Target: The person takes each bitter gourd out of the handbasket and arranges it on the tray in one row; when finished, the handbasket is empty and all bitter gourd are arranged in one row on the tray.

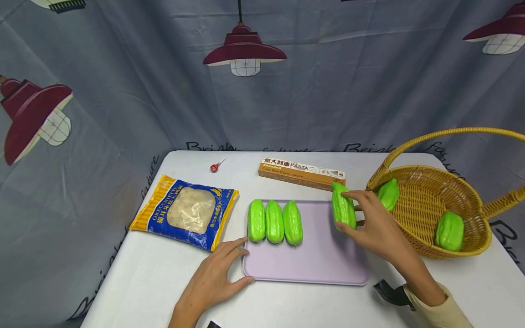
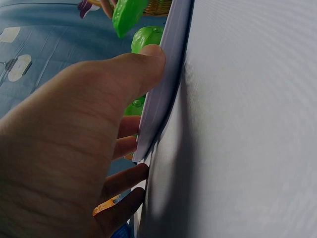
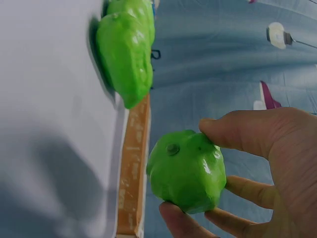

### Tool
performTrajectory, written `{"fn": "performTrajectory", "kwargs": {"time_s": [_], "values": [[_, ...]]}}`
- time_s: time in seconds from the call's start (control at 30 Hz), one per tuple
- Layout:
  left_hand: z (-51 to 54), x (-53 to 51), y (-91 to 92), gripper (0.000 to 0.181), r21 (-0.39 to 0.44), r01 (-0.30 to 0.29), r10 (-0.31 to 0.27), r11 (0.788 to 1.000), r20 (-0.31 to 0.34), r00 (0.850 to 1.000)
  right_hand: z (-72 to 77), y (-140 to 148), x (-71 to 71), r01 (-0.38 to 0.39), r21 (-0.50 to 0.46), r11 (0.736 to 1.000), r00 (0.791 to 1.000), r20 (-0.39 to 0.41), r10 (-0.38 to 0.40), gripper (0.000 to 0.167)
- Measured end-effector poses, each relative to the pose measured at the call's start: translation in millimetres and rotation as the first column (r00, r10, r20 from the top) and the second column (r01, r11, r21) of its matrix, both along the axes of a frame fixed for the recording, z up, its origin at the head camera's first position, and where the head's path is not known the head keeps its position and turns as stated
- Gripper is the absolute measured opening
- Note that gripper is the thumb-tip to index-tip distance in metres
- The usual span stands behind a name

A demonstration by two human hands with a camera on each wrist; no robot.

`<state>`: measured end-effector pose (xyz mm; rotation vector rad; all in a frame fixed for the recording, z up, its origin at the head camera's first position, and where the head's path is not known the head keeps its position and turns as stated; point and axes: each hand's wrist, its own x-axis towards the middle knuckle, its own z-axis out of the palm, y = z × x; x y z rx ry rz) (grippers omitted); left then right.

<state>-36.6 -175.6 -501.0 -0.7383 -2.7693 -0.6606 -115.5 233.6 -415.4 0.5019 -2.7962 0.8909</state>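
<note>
My right hand (image 1: 375, 223) pinches a green bitter melon (image 1: 343, 207) between thumb and fingers, above the right part of a lilac tray (image 1: 311, 269). In the right wrist view, the held bitter melon (image 3: 185, 171) shows end-on, raised off the tray. Three more bitter melons (image 1: 275, 222) lie side by side at the tray's left. By the tray's lower left corner is my left hand (image 1: 215, 273), its fingers spread and relaxed; the left wrist view shows its thumb touching the tray rim (image 2: 166, 89).
At right stands a wicker basket (image 1: 418, 205) with a tall handle, holding two bitter melons (image 1: 450, 231). A pasta box (image 1: 301, 173) lies behind the tray, a red lollipop (image 1: 214, 167) at the back left. Left of the tray lies a blue and yellow orecchiette bag (image 1: 188, 212).
</note>
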Motion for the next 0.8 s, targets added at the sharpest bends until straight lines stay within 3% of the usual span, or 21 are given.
{"fn": "performTrajectory", "kwargs": {"time_s": [0.37,0.8], "values": [[1.5,-0.7,-0.5,0.059,-0.001,0.001,-0.001,1.000,0.010,1.000,-12.1,-24.7,-5.8,-0.066,0.000,0.998,0.993,0.096,0.066,0.079],[1.7,-0.2,0.1,0.059,-0.003,-0.005,0.005,1.000,0.019,1.000,-35.8,-44.7,-5.3,-0.117,0.041,0.992,0.991,0.072,0.114,0.076]]}}
